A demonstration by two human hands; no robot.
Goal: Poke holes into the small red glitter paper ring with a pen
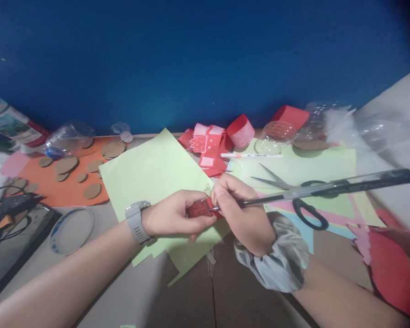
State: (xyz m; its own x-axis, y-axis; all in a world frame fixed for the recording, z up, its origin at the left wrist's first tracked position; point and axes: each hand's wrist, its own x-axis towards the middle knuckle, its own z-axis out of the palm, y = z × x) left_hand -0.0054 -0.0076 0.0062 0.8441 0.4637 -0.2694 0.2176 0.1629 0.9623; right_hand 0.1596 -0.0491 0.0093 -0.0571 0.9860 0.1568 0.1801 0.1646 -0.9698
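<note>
My left hand, with a grey watch at the wrist, is closed around a small red piece that carries a dark pattern. In my right hand is a long black pen, its tip touching the right part of the red piece. A grey scrunchie circles my right wrist. Both hands are over a pale green paper sheet. What the red piece is made of cannot be made out.
Black-handled scissors lie right of my right hand. Behind are red paper pieces, a white marker and clear plastic cups. Cardboard discs rest on orange paper at left, near a clear ring.
</note>
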